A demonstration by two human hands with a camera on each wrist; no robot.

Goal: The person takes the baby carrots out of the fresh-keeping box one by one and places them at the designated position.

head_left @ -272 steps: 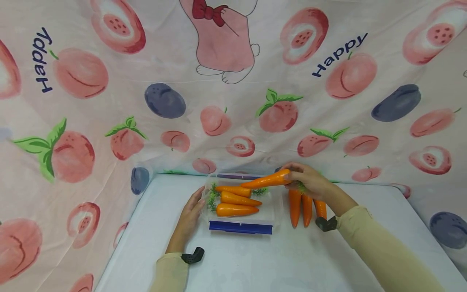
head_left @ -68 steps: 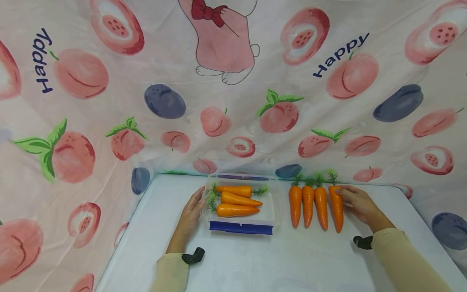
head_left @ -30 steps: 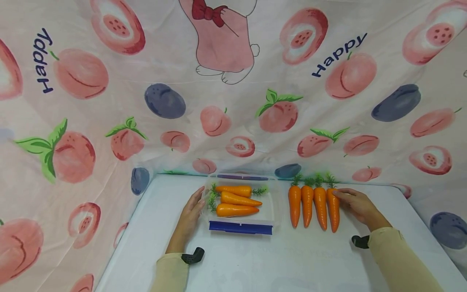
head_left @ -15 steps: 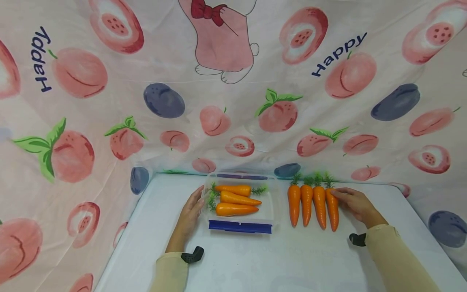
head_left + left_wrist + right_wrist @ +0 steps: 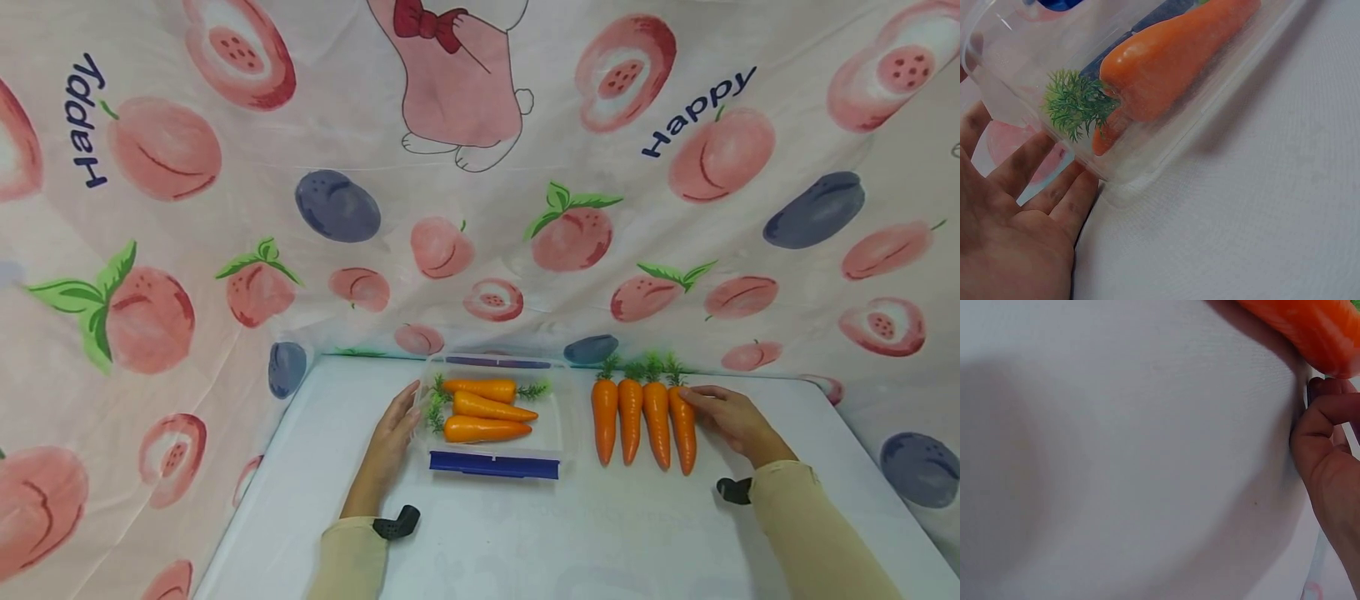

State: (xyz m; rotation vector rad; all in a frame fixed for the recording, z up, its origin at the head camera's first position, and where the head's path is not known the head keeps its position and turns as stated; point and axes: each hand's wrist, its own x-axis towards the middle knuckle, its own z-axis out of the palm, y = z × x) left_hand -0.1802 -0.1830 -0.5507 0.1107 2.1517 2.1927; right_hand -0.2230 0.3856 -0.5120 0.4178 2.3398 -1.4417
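Observation:
In the head view, a clear plastic box (image 5: 553, 433) with blue clips holds three orange carrots (image 5: 487, 430) with green tops, lying crosswise. My left hand (image 5: 392, 429) rests its outstretched fingers against the box's left wall; the left wrist view shows the palm and fingers (image 5: 1066, 194) by the corner. Right of the box, several carrots (image 5: 631, 423) lie side by side, tips toward me. My right hand (image 5: 731, 421) touches the upper part of the rightmost carrot (image 5: 684, 433) with its fingertips. The right wrist view shows that carrot (image 5: 1316, 331) only in part.
A white table (image 5: 510, 542) lies under everything. Behind it hangs a fruit-printed cloth (image 5: 480, 192), close to the carrot tops and the box's back edge. A blue clip flap (image 5: 495, 465) sticks out at the box's front. Black wrist cameras (image 5: 397, 523) sit on both wrists.
The carrot my right hand held over the box earlier now lies on the table at the row's right end. It has since shifted slightly left against its neighbour. My left hand stays put.

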